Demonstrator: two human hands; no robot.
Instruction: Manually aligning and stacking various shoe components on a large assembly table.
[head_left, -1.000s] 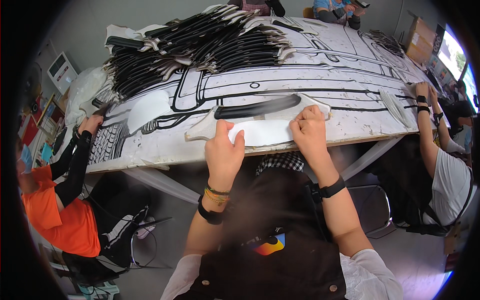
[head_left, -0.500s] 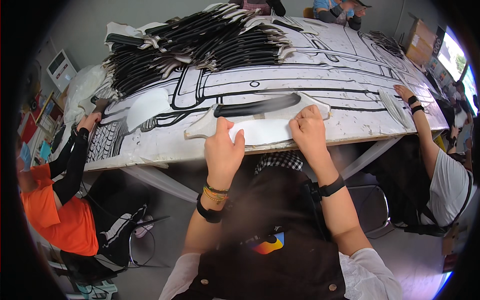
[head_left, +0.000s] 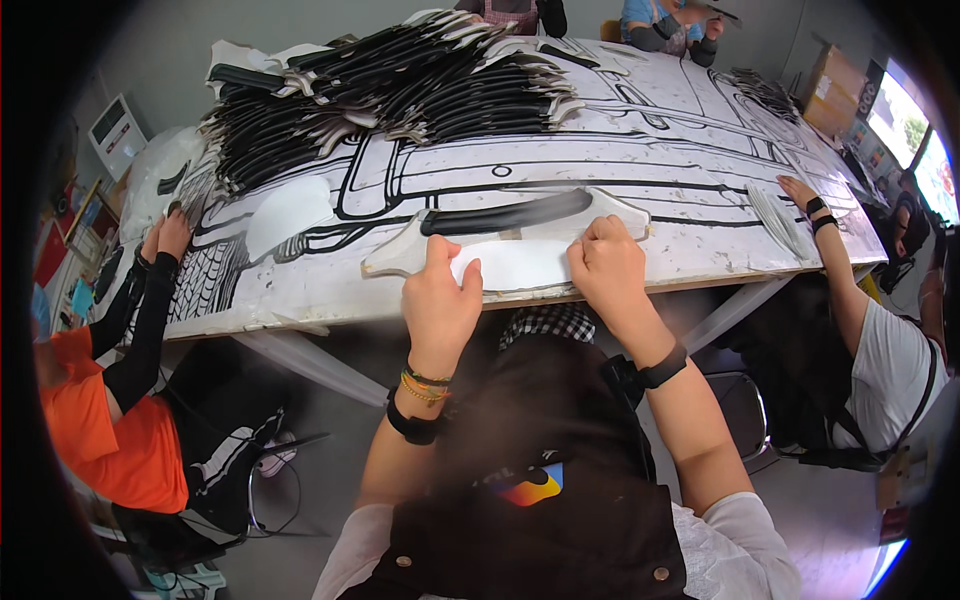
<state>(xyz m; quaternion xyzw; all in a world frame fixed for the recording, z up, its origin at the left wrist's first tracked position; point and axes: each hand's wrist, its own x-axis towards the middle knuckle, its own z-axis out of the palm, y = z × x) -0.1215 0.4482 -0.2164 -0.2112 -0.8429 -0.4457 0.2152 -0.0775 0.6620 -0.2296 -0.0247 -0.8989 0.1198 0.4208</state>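
My long worktable, covered in white sheeting with bold black line drawing (head_left: pixel 640 130), carries a large heap of black-and-white flat cut pieces (head_left: pixel 390 95) at far left; a pale elongated flat piece with a black strip (head_left: pixel 500 225) lies at the near edge.

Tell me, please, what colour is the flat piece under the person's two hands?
White: the flat piece under the left hand and right hand, clearest in the head view.

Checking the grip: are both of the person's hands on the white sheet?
Yes, the left hand and right hand each press an end of the white sheet.
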